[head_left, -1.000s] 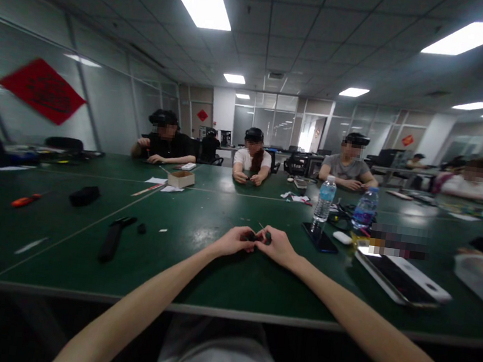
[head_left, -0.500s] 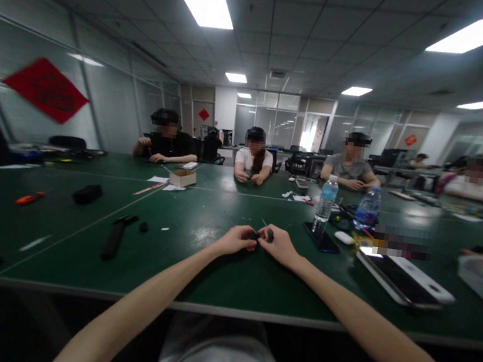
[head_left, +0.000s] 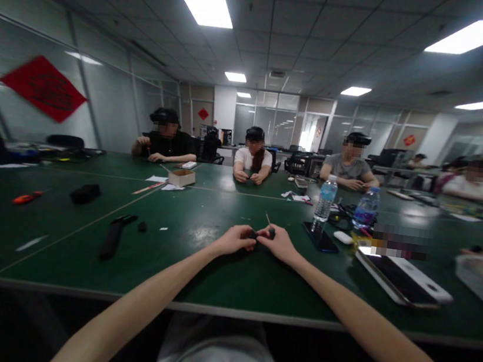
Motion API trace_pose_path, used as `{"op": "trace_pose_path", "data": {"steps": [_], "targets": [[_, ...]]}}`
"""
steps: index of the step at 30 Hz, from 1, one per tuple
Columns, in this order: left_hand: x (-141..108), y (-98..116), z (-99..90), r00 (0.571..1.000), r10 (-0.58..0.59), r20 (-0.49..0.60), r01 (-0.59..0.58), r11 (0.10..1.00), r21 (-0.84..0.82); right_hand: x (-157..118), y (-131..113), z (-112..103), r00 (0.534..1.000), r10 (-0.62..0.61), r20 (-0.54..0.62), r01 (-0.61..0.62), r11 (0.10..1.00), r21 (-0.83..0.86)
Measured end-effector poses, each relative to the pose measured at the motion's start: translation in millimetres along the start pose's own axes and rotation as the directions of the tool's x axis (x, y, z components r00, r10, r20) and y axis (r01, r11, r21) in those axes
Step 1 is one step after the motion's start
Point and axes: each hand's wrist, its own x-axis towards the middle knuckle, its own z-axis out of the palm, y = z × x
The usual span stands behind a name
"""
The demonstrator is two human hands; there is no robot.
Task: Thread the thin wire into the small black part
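My left hand (head_left: pixel 235 240) is closed, with a small black part (head_left: pixel 253 235) pinched at its fingertips. Close against it, my right hand (head_left: pixel 278 244) is also closed, and its fingertips touch the same part. A small tool with a dark end (head_left: pixel 271 232) and a thin, light shaft pointing up and away sits in my right fingers. It resembles a screwdriver, though most of it is too small or covered to be sure. Both forearms rest at the front of the green table (head_left: pixel 210 284).
Left lie a black T-shaped piece (head_left: pixel 113 237), a black block (head_left: pixel 85 193) and an orange-handled tool (head_left: pixel 27 197). A small open box (head_left: pixel 182 177) stands farther back. Right are a phone (head_left: pixel 320 237), two water bottles (head_left: pixel 325 199) and a white device (head_left: pixel 402 277). People sit across the table.
The thin shaft in my right hand has swung more upright and shows longer above the fingers. Both hands stay in almost the same place, and the view has shifted slightly.
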Motion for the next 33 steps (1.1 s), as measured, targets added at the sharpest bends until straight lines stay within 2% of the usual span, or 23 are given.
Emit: {"op": "trace_pose_path", "data": {"steps": [11, 19, 25, 33], "targets": [[2, -5, -1.4, 1.0, 0.025, -0.005, -0.026, 0.998, -0.065, 1, 7, 1, 0.999, 0.045, 0.019, -0.045, 0.999, 0.029], [2, 0, -1.2, 0.999, -0.036, -0.02, 0.034, 0.994, -0.102, 2, 9, 4, 1.0, 0.021, 0.016, -0.023, 0.997, 0.078], [2, 3, -1.6, 1.0, 0.0, 0.003, 0.0, 0.998, -0.067, -1, -1, 2, 0.998, -0.05, 0.029, 0.047, 0.994, 0.095], [6, -1, -5.5, 0.991, -0.046, -0.126, 0.03, 0.991, -0.128, -4, -5, 0, 0.995, -0.097, 0.031, 0.1, 0.986, -0.137]]}}
